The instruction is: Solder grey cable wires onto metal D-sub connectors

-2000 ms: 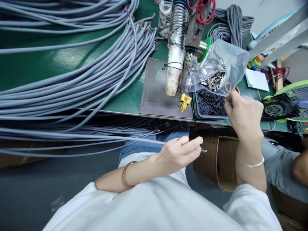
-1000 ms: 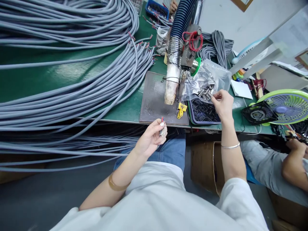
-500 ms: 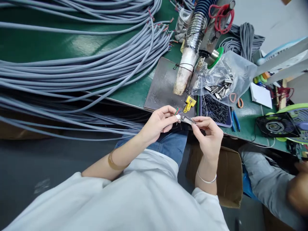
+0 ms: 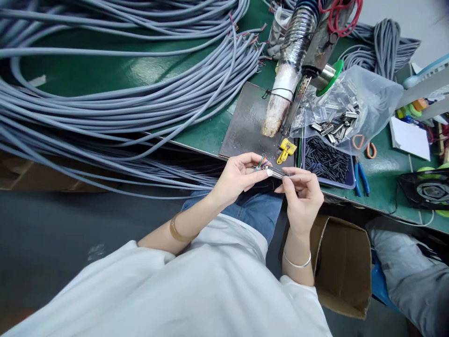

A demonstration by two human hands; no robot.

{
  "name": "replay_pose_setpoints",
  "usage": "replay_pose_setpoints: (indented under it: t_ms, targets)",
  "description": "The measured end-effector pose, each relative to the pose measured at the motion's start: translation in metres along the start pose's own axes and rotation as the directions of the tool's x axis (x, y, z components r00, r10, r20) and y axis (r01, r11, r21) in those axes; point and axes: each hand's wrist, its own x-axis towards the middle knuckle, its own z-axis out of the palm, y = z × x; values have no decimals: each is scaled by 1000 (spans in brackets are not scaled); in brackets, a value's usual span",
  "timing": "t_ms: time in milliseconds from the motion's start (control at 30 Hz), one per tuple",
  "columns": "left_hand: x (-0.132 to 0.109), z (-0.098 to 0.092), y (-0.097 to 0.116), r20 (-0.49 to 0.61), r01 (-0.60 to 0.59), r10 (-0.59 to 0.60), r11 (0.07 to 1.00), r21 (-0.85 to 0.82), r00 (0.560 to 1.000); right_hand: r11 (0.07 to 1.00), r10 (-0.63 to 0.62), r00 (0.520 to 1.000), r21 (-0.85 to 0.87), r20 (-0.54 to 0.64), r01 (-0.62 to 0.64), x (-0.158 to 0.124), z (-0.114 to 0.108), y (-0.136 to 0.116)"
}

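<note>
Between my hands is a slim metal multi-pin connector (image 4: pixel 277 172), held just off the bench edge. My left hand (image 4: pixel 240 177) is closed, pinching its left end together with a fan of thin coloured wires (image 4: pixel 264 162). At the connector's right end, the thumb and fingers of my right hand (image 4: pixel 303 194) close on it. Right behind the connector lies a yellow tool (image 4: pixel 286 150) on a dark plate (image 4: pixel 242 124). A soldering iron (image 4: pixel 296 105) is fixed above that plate, beside a whitish wrapped hose end (image 4: pixel 275 110).
Grey cables (image 4: pixel 140 107) cover the bench's left side. A purple tray (image 4: pixel 345 186) of small black tubes and a clear bag (image 4: pixel 379 89) of connectors stand right. Blue-handled pliers (image 4: pixel 361 178), a solder reel (image 4: pixel 331 77) and a fan (image 4: pixel 428 189) lie beyond. Below are a cardboard box (image 4: pixel 345 267) and another person's leg (image 4: pixel 407 262).
The view has shifted, so the bench things appear farther right. My hands stay on the connector; the right fingers have changed position slightly and more of the connector's face shows.
</note>
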Motion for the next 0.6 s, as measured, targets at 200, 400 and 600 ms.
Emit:
replay_pose_setpoints:
  t_ms: [200,400,600]
  targets:
    - [1,-3,-4,29,-3,2,999,36,1000,980,131,991,151,27,-133,2,11,2]
    - [4,-4,-6,-17,-73,74,996,46,997,973,-189,962,-170,-195,157,4,8,9]
    - [9,-6,-10,-41,-126,129,988,85,991,960,-210,969,-212,-127,181,6,5,10]
